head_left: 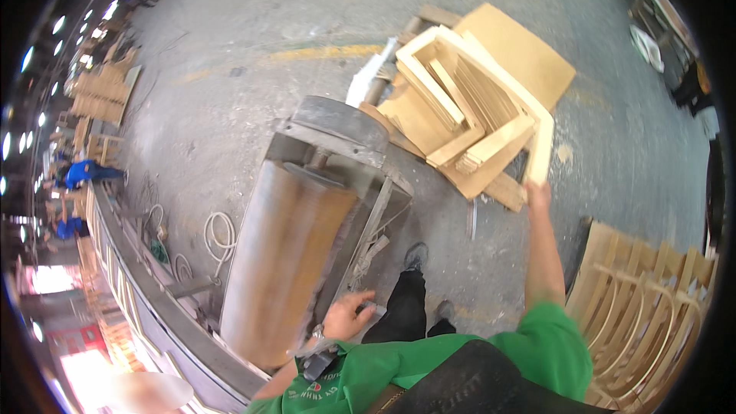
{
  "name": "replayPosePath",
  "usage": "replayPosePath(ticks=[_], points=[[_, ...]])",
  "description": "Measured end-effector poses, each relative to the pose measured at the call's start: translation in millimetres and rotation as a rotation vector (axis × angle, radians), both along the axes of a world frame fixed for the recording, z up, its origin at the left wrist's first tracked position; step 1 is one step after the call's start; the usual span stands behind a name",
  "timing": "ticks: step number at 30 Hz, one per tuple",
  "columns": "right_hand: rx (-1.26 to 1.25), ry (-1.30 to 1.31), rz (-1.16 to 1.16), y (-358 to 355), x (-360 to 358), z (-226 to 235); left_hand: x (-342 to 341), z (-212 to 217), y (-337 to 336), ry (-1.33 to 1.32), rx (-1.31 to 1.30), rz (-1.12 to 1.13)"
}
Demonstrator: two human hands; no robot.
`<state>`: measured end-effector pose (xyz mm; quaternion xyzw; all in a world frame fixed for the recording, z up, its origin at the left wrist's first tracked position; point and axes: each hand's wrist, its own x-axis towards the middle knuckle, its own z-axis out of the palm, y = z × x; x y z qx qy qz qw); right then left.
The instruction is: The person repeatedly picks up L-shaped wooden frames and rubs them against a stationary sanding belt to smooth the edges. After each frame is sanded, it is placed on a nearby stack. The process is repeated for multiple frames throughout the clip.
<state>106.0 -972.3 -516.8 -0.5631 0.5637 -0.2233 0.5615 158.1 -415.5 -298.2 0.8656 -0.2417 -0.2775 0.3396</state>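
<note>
The fingers of the right hand (539,195) are closed on the near end of a pale wooden frame (542,142), the arm reaching out straight to the right. The fingers of the left hand (346,317) are loosely spread and hold nothing that shows; the hand is at the near right side of a machine with a big metal roller (287,261), and I cannot tell whether it touches it. A watch (317,332) sits on the left wrist.

The wooden frame lies slanted on the far right of the roller, on top of a pile. Within its outline are another pale frame (433,92) and a bundle of thin strips (479,92), with a brown board (529,54) sticking out on the far side. White wrapping (370,77) lies just left of the pile.

On the near right stands a stack of curved wooden slats (640,314). To the left of the roller a pale hose (221,236) lies coiled on the grey floor (230,38), and farther left a person in blue (80,174) is among wooden parts.
</note>
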Motion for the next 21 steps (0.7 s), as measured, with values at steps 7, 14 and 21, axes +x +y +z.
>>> replayPosePath(ticks=[7,14,21], points=[[-0.837,0.063,0.53,23,-144,245,29,158,-75,-0.998,-0.243,-0.021],[-1.418,-0.115,1.258,94,-107,385,-16,183,-94,-0.117,-0.579,0.193],[-0.769,0.221,1.637,319,-174,262,-114,56,12,-0.083,-1.101,1.383]])
